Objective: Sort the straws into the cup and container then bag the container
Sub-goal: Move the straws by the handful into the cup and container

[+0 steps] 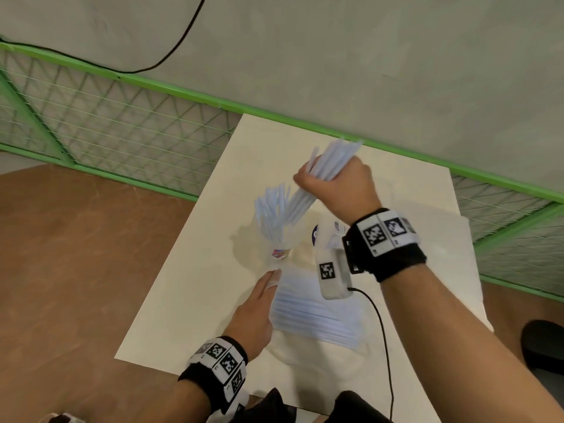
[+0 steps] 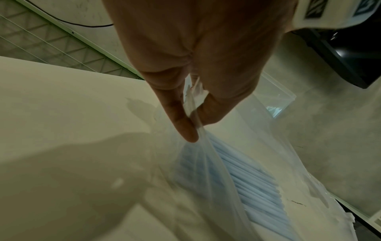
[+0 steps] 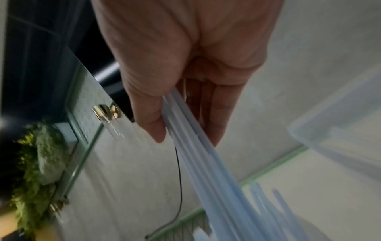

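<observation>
A bundle of straws is gripped mid-length by the right hand above the cup; light, slippery, likely fanning loose.

The left hand pinches the bag film.

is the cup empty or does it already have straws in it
Not empty: the cup already holds a fanned bunch of straws, while the right hand grips another bundle above it.

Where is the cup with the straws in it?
In the head view the cup stands on the white table, just ahead of the left hand and below the bunch of straws in the right hand.
</observation>
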A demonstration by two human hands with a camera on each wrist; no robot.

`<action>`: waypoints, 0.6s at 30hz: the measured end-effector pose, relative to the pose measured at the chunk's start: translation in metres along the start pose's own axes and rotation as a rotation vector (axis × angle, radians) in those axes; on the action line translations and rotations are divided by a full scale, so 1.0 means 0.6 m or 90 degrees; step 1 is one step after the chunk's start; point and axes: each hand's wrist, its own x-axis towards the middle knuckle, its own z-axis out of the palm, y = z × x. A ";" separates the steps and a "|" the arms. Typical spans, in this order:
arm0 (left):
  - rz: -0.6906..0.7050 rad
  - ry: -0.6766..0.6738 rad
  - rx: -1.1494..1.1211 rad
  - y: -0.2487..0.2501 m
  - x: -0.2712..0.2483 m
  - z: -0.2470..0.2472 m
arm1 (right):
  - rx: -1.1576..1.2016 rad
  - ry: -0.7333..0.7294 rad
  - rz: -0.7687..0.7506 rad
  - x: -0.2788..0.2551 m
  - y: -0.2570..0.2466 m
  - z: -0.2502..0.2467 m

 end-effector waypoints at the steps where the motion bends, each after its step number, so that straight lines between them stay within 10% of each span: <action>1: 0.001 0.002 -0.001 0.000 0.000 -0.001 | -0.005 -0.030 0.007 0.002 0.009 0.014; 11: -0.010 -0.003 0.009 0.000 -0.001 -0.001 | 0.096 0.038 -0.068 -0.045 0.002 -0.033; 18: -0.011 -0.016 0.015 0.004 -0.004 0.005 | -0.062 -0.185 -0.097 -0.218 0.081 0.024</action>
